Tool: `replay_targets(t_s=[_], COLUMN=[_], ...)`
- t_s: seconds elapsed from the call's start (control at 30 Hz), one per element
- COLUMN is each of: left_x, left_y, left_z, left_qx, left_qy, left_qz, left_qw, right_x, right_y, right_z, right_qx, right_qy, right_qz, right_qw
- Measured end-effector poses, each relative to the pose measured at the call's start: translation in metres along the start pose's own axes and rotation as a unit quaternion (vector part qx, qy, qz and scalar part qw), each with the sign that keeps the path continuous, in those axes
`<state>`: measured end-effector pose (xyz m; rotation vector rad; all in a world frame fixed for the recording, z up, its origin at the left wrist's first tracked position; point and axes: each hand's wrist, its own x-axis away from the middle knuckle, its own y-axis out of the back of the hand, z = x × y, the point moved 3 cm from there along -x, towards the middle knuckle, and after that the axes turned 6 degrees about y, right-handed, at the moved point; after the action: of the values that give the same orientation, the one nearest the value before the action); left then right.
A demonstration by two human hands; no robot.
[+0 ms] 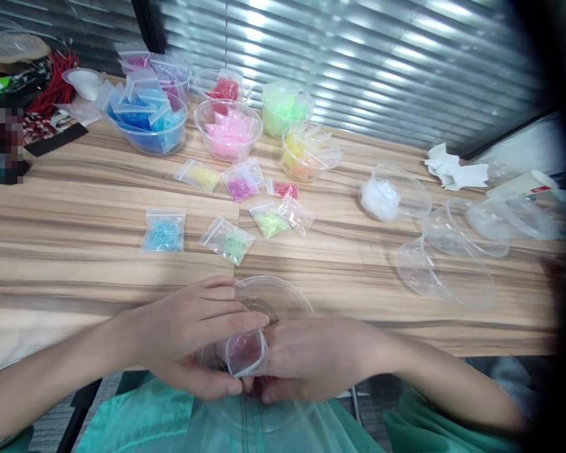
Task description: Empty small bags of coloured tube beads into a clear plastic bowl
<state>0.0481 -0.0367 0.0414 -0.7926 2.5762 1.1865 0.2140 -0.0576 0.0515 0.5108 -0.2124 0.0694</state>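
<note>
A small clear bag with something pinkish in it is held open-mouthed over a round clear plastic container at the table's near edge. My left hand grips the bag between thumb and fingers from the left side. From the right, my right hand presses against the bag's rim, its fingers curled down over the container; dark reddish bits show under them. What the right fingertips hold is hidden.
Small bags of blue, green, yellow and purple beads lie beyond my hands. Tubs of blue, pink, green and yellow bags stand at the back. Clear containers are at right.
</note>
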Motion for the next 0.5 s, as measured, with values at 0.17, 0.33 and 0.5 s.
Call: replay_targets(t_s=[0.17, 0.33, 0.5], left_x=[0.0046, 0.0057, 0.0064], left_y=[-0.0028, -0.0028, -0.0008], left_z=[0.0028, 0.0031, 0.0039], left_qx=[0.009, 0.005, -0.001], left_qy=[0.009, 0.001, -0.008], left_qz=[-0.001, 0.008, 0.008], left_qw=[1.0, 1.0, 1.0], right_x=[-0.0008, -0.0019, -0.0018], right_y=[-0.004, -0.0062, -0.0034], right_z=[-0.001, -0.0007, 0.0038], right_qx=[0.007, 0.022, 0.036], right_qy=[0.018, 0.03, 0.004], right_qz=[-0.015, -0.017, -0.03], right_qw=[1.0, 0.999, 0.999])
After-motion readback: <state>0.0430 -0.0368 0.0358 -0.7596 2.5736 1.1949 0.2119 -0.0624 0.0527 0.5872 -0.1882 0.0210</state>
